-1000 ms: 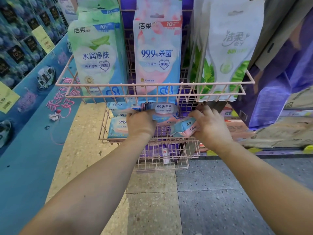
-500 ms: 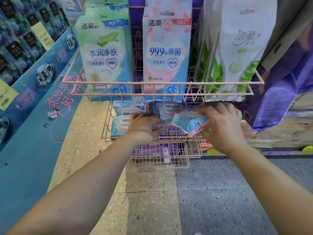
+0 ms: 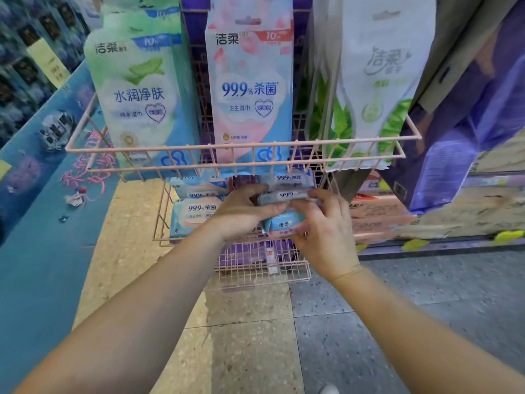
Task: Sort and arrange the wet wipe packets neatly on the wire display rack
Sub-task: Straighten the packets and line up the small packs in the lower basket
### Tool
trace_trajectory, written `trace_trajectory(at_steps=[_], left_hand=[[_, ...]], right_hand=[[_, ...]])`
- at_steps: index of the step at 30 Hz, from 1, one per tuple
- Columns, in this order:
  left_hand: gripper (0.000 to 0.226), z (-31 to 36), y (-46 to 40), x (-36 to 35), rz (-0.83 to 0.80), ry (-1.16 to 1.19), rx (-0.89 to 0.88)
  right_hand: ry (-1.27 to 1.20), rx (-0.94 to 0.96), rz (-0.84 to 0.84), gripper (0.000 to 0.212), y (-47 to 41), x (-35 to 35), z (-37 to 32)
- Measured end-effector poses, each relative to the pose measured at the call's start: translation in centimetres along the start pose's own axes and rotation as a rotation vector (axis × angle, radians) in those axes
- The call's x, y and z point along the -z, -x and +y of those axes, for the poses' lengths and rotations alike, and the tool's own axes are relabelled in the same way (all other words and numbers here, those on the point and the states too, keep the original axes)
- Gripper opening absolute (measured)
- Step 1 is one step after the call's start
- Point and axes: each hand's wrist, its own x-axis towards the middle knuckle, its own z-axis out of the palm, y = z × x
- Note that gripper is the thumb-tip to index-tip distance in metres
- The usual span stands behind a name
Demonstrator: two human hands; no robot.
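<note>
Two bare forearms reach from the lower edge over a speckled tiled floor (image 3: 369, 322) toward a pink wire display rack (image 3: 241, 149). Right hand (image 3: 324, 231): fingers curled round a small blue-and-pink wet wipe packet (image 3: 284, 223), held at the front of the rack's lower basket (image 3: 162, 217), with the fingertips also touching a second small packet (image 3: 284, 194) just above it. Left hand (image 3: 241, 211): fingers curled against the left end of that second packet, thumb over its top edge, grasping it. A third small packet (image 3: 289, 179) lies directly behind these. To the left in the same basket, a stack of flat packets (image 3: 196, 211) rests against the left side. Upper basket, behind and above: three tall hanging packs stand upright side by side, a green-and-blue pack (image 3: 136, 89) at left, a pink-and-blue pack (image 3: 250, 86) in the middle, and a white leaf-printed pack (image 3: 377, 89) at right. A blue printed display panel (image 3: 37, 194) flanks the rack at left.
</note>
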Motion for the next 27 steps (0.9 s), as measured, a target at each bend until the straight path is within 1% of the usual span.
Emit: trace_trajectory(at_steps=[2,4,6,7,8,10,11,12,13,15,16,18,20,22,24,27], left_hand=[[0.066,-0.2,0.0,0.2,-0.001,0.047,0.021],[0.063,-0.1,-0.3,0.3,-0.015,0.052,0.046],[0.060,0.2,-0.7,0.5,-0.055,0.036,0.094],[0.058,0.4,-0.9,0.6,-0.068,0.030,0.113],[0.054,0.4,-1.2,0.7,-0.081,0.022,0.118],[0.036,0.5,-1.5,0.5,-0.092,0.029,0.124],[0.030,0.5,-1.7,0.3,-0.083,0.057,0.127],[0.030,0.5,-2.0,0.2,-0.061,0.104,0.151],[0.035,0.6,-2.3,0.0,-0.025,0.163,0.184],[0.056,0.2,-3.5,-0.4,0.071,0.229,0.273],[0.058,-0.1,-4.2,-0.6,0.099,0.220,0.297],[0.045,-0.1,-4.4,-1.1,0.145,0.206,0.306],[0.041,0.0,-4.7,-1.4,0.186,0.233,0.323],[0.042,-0.4,-5.0,-1.6,0.196,0.246,0.339],[0.040,-0.8,-5.3,-1.5,0.165,0.190,0.334],[0.020,-0.3,-4.4,-1.7,0.184,0.199,0.300]], right_hand=[[-0.128,-0.014,-0.134,0.061,0.2,0.7,0.2],[-0.223,-0.130,-0.218,0.064,-0.5,1.9,0.5],[-0.134,-0.306,-0.245,0.059,-1.5,2.7,1.0],[-0.080,-0.385,-0.297,0.055,-2.1,3.1,1.2],[-0.064,-0.457,-0.393,0.054,-2.7,3.4,1.1],[-0.150,-0.569,-0.592,0.055,-3.4,3.8,0.7],[-0.209,-0.609,-0.628,0.055,-3.5,3.9,0.4],[-0.254,-0.635,-0.630,0.054,-3.6,3.9,0.3],[-0.287,-0.658,-0.617,0.054,-3.7,4.0,0.2],[-0.311,-0.690,-0.617,0.056,-4.0,4.0,0.2],[-0.306,-0.693,-0.629,0.057,-4.1,4.0,0.1],[-0.277,-0.686,-0.666,0.055,-4.3,3.9,-0.1],[-0.319,-0.705,-0.665,0.046,-4.8,3.8,-0.2],[-0.520,-0.812,-0.674,0.032,-5.3,3.4,0.0],[-0.723,-0.907,-0.714,0.029,-5.9,2.8,0.4],[-0.870,-0.972,-0.692,0.019,-6.1,2.1,0.9]])
